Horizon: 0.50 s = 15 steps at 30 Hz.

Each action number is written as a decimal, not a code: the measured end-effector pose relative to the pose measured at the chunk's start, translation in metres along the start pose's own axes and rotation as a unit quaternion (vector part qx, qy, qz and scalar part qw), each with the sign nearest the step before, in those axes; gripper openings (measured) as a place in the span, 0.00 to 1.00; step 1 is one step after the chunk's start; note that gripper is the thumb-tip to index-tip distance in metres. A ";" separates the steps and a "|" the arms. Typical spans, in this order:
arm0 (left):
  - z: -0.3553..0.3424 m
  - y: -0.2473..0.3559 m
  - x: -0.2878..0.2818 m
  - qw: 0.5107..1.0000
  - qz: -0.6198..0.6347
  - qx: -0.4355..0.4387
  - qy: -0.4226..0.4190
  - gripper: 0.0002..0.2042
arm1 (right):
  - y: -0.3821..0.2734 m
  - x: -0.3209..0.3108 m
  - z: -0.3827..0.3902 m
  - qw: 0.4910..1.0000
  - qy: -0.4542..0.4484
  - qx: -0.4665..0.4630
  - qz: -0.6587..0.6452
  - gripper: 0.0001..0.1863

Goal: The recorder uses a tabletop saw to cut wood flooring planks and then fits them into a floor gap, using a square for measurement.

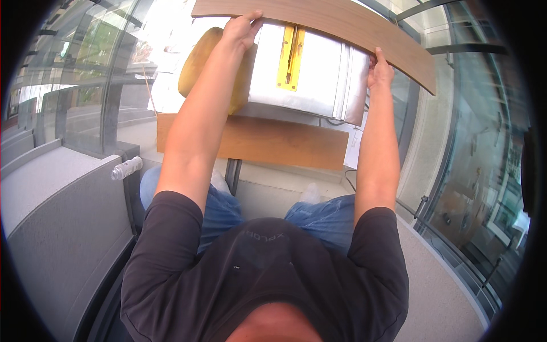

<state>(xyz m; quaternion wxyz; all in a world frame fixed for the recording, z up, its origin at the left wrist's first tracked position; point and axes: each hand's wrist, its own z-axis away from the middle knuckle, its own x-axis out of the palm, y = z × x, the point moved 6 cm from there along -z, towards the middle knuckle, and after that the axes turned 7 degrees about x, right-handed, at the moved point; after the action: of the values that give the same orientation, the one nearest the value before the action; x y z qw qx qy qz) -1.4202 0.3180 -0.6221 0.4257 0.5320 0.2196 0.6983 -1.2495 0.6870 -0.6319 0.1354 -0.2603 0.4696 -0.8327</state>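
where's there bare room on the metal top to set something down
Bare patches: metal top between yellow insert and grooved strip; narrower, left of the insert. Crowded: far edge, where left hand and right hand hold the wooden board.

upper plank (342, 21) cropped above, lower plank (285, 143) partly hidden

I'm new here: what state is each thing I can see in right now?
Upper plank: held in both hands, sticking out rightward past the metal top.
Left hand: gripping the plank's near edge.
Right hand: gripping the same edge, farther right.
Metal top: partly covered by the upper plank.
Yellow insert: set in the metal top, slot showing.
Lower plank: lying crosswise, untouched by hands.
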 end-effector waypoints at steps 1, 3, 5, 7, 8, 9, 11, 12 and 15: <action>0.001 -0.001 -0.001 1.000 -0.002 -0.001 0.002 0.17 | -0.001 0.000 0.001 1.000 -0.001 -0.005 0.000 0.10; 0.001 -0.003 -0.002 1.000 0.006 0.005 0.000 0.17 | -0.002 -0.001 0.003 1.000 0.000 -0.005 0.006 0.09; -0.004 -0.003 -0.006 1.000 0.001 0.002 0.010 0.17 | -0.002 0.001 0.004 1.000 0.000 -0.005 0.006 0.09; -0.005 -0.004 -0.009 1.000 -0.005 -0.003 0.020 0.18 | -0.002 0.002 0.006 1.000 0.001 -0.005 0.007 0.10; -0.005 -0.004 -0.009 1.000 -0.004 0.000 0.020 0.18 | -0.002 0.003 0.008 1.000 0.001 -0.007 0.006 0.10; -0.005 -0.005 -0.008 1.000 -0.004 0.002 0.019 0.18 | -0.002 0.000 0.008 1.000 0.002 -0.010 0.004 0.10; -0.004 -0.006 -0.004 1.000 -0.001 0.003 0.013 0.18 | -0.003 -0.004 0.006 1.000 0.004 -0.010 0.004 0.10; -0.003 -0.006 -0.006 1.000 0.007 0.003 0.010 0.18 | -0.001 -0.004 0.005 1.000 0.004 -0.012 0.009 0.11; -0.001 -0.007 -0.011 1.000 0.013 0.004 0.017 0.18 | 0.002 -0.005 0.003 1.000 0.002 -0.013 0.015 0.11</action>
<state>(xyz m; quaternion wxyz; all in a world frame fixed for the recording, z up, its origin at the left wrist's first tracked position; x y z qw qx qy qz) -1.4180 0.3127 -0.6343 0.4106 0.5249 0.2224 0.7116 -1.2439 0.6865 -0.6337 0.1436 -0.2536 0.4847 -0.8247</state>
